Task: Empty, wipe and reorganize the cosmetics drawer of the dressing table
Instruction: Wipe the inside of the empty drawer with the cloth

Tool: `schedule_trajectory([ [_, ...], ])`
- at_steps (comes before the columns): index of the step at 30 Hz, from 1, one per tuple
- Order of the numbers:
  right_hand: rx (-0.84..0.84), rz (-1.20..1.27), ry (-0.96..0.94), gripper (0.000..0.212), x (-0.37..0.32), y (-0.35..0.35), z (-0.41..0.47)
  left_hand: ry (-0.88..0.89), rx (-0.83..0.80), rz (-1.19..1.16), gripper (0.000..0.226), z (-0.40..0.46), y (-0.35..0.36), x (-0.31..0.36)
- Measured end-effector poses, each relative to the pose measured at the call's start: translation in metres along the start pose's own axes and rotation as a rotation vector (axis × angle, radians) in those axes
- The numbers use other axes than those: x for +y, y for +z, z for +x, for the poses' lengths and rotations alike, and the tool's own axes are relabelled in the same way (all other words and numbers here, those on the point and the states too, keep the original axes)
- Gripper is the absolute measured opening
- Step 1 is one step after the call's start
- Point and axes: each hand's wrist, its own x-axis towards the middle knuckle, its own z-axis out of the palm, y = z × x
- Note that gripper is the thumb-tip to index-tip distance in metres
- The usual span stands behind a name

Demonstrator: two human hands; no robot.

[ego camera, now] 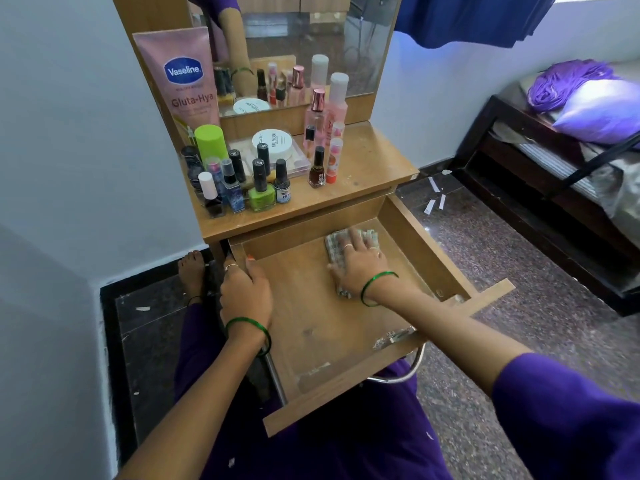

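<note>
The wooden drawer (311, 327) of the dressing table is pulled out, and only dust marks show on its bare bottom. My right hand (360, 261) lies flat with straight fingers on a checked cloth (334, 247) at the drawer's far right corner. My left hand (244, 289) grips the drawer's left wall near the back. On the tabletop (367, 168) stand the cosmetics: a pink Vaseline tube (183, 77), a green-capped can (210, 142), several nail polish bottles (261, 192), a white round jar (272, 142) and pink bottles (327, 109).
A mirror (311, 39) backs the tabletop. A white wall is at the left, and my foot (191, 268) rests on the dark floor beside the table. A bed (571, 161) with a purple pillow stands at the right. A chrome stool rim (408, 370) sits under the drawer front.
</note>
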Motion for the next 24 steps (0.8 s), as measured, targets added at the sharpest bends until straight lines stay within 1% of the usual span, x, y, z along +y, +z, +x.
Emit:
schedule_trajectory([
  [2, -0.091, -0.006, 0.039, 0.067, 0.0, 0.012, 0.005, 0.003, -0.003, -0.006, 0.024, 0.0, 0.0, 0.0],
  [4, -0.135, 0.032, 0.075, 0.064, 0.003, 0.016, 0.009, 0.007, -0.005, -0.006, 0.025, 0.001, 0.0, 0.0],
  [9, -0.11, 0.112, 0.2, 0.063, 0.03, 0.003, 0.023, 0.008, -0.006, -0.02, 0.023, -0.004, -0.002, 0.004],
  [12, -0.136, 0.143, 0.21, 0.065, 0.034, 0.006, 0.027, 0.013, 0.003, -0.038, 0.019, -0.005, -0.002, 0.004],
  [16, -0.127, 0.141, 0.157, 0.067, 0.021, 0.011, 0.02, -0.002, 0.016, -0.019, 0.024, -0.003, 0.0, 0.004],
  [20, -0.167, 0.061, 0.049, 0.071, -0.005, 0.026, 0.008, -0.01, 0.022, -0.02, 0.027, -0.002, 0.001, 0.004],
  [22, -0.19, 0.032, -0.017, 0.071, -0.023, 0.035, 0.001, -0.016, 0.022, -0.018, 0.027, -0.002, 0.001, 0.005],
  [24, -0.223, 0.005, -0.107, 0.069, -0.043, 0.042, -0.009, -0.018, 0.025, -0.011, 0.032, -0.002, 0.0, 0.006],
])
